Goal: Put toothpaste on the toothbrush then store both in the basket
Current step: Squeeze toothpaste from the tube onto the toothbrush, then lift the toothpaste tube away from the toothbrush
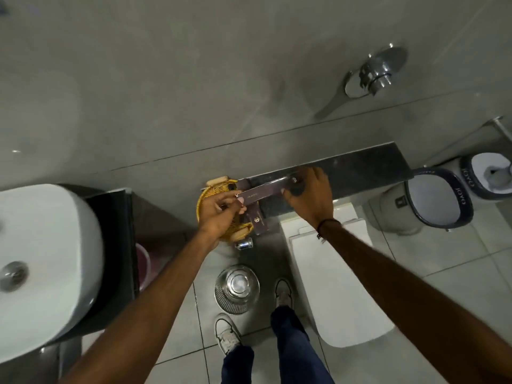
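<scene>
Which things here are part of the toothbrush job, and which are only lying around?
Part of the job:
- wicker basket
- long dark box, held by both hands
- left hand
- right hand

Only lying around:
- sink
- toilet
- metal bin
- buckets

One basket (pixel 214 193) — two dark boxes (pixel 261 193) — two hands.

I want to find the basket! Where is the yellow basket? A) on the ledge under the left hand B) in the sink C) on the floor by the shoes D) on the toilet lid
A: the woven yellow basket sits on the dark ledge, partly under the left hand.
</scene>
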Available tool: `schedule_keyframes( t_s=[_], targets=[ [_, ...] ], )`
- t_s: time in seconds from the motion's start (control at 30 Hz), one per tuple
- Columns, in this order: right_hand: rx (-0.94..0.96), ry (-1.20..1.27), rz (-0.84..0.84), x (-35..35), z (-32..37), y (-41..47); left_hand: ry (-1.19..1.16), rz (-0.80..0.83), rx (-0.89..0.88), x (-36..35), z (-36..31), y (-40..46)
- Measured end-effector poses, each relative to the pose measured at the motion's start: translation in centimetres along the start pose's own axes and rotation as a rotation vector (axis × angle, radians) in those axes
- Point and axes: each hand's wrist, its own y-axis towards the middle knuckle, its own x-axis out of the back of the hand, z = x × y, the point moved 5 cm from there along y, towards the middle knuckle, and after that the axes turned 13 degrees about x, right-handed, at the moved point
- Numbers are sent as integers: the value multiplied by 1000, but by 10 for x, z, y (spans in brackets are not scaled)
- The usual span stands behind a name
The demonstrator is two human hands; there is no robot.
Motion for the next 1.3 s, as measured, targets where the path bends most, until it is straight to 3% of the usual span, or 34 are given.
schedule_keyframes(
  t_s=[0.07,0.13,0.2,0.3,0.53,0.67,0.77,0.9,1.1,1.2,1.3],
  targets=[
    [-241,326,-104,-7,23,-21,-95,-12,31,24,-1,-18],
    [-471,759,-11,-28,54,-42,-162,16,36,43,0,-38],
    [-525,1074,113,-40,92,-54,-218,71,22,57,-2,-56],
    [-466,1201,88,-37,135,-61,-323,151,36,79,-5,-78],
    [-319,1094,-23,-4,200,-63,-566,189,48,109,-22,-105],
    [150,686,-224,25,240,-67,-859,313,196,101,-33,-119],
    [354,455,-142,20,266,-80,-975,314,283,92,-39,-124],
    [377,424,-150,21,276,-87,-1011,192,385,88,-30,-122],
    [311,460,-299,41,268,-79,-896,24,449,98,-8,-113],
    [202,467,-350,54,243,-63,-861,-224,412,120,4,-112],
    [56,248,-189,49,205,-48,-749,-490,372,146,16,-110]
  ],
)
